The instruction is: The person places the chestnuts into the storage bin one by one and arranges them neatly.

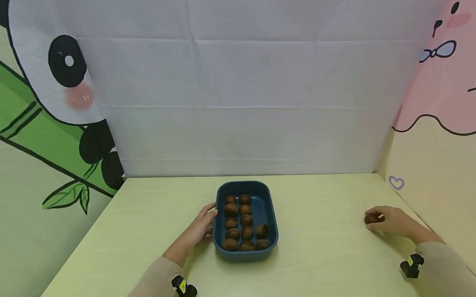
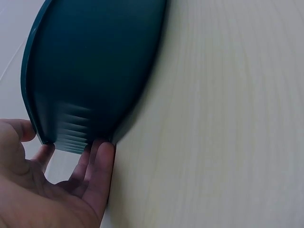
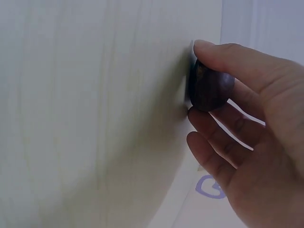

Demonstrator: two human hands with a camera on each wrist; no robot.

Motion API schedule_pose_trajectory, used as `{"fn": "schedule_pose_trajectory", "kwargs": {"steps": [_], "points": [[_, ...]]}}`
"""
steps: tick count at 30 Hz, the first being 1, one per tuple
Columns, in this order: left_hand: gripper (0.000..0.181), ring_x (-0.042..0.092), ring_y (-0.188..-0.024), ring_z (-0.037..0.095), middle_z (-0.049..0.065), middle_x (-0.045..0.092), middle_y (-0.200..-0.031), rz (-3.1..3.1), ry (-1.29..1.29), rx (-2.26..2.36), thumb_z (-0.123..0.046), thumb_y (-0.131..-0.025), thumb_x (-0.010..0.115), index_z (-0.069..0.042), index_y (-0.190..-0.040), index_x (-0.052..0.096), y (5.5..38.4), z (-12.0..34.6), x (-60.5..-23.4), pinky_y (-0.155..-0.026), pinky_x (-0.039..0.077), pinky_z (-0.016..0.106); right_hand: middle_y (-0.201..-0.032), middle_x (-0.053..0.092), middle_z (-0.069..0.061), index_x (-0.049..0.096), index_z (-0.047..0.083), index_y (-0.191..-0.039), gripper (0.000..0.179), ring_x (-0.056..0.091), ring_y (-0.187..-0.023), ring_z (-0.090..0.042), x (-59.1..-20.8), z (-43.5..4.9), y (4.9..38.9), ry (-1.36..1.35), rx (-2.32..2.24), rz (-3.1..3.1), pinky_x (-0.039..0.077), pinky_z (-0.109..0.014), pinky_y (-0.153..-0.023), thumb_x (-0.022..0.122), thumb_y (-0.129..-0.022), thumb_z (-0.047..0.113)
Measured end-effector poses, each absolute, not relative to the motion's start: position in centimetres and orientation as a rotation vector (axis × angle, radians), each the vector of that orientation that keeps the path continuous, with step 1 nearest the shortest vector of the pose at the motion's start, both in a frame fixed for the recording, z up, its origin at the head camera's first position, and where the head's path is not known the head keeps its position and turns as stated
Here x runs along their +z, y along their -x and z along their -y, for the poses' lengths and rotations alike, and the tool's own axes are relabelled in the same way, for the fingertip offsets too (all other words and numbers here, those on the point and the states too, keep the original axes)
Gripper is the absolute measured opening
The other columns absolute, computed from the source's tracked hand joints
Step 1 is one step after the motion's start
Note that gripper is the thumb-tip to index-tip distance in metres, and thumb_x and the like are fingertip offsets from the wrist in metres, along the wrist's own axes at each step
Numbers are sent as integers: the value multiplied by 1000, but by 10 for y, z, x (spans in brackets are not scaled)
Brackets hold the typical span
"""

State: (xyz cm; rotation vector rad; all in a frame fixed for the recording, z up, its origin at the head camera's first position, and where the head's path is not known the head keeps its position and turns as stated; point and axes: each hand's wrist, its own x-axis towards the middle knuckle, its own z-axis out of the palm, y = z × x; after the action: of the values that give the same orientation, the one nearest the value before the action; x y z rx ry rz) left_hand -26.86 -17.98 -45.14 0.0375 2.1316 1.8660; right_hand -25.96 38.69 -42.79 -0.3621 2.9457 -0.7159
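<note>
A dark blue plastic tray point(image 1: 268, 200) with raised walls stands mid-table, several brown chestnuts point(image 1: 247, 232) lying in lengthwise rows inside it. My left hand point(image 1: 201, 225) holds the tray's left side. In the left wrist view its thumb is at the rim, while the other fingers point(image 2: 102, 156) lie spread against the outer wall. Far to the right, near the table's side edge, my right hand point(image 1: 396, 221) pinches a single chestnut point(image 3: 213, 88) between thumb and fingertips, close over the tabletop. Part of that chestnut is hidden by the thumb.
The pale wooden table point(image 1: 317, 233) meets a hanging white cloth point(image 1: 253, 134) at its back edge. A printed wall with a pink figure point(image 1: 451, 90) rises on the right, and a green panda-patterned wall point(image 1: 45, 126) on the left. Both wrists carry small black cameras point(image 1: 184, 290).
</note>
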Motion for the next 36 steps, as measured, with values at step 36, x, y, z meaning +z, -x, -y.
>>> {"fn": "schedule_pose_trajectory", "kwargs": {"steps": [36], "points": [[60,66,-100,24,24,55,-137,-2133,-25,1859,-41,-106,42,-18,-158,24,269,180,-451,-78,54,41,-112,65,5,66,9,-128,40,62,-98,-10,-365,-141,307,1172,-694,-2654,51,-39,-88,76,-92,22]]}}
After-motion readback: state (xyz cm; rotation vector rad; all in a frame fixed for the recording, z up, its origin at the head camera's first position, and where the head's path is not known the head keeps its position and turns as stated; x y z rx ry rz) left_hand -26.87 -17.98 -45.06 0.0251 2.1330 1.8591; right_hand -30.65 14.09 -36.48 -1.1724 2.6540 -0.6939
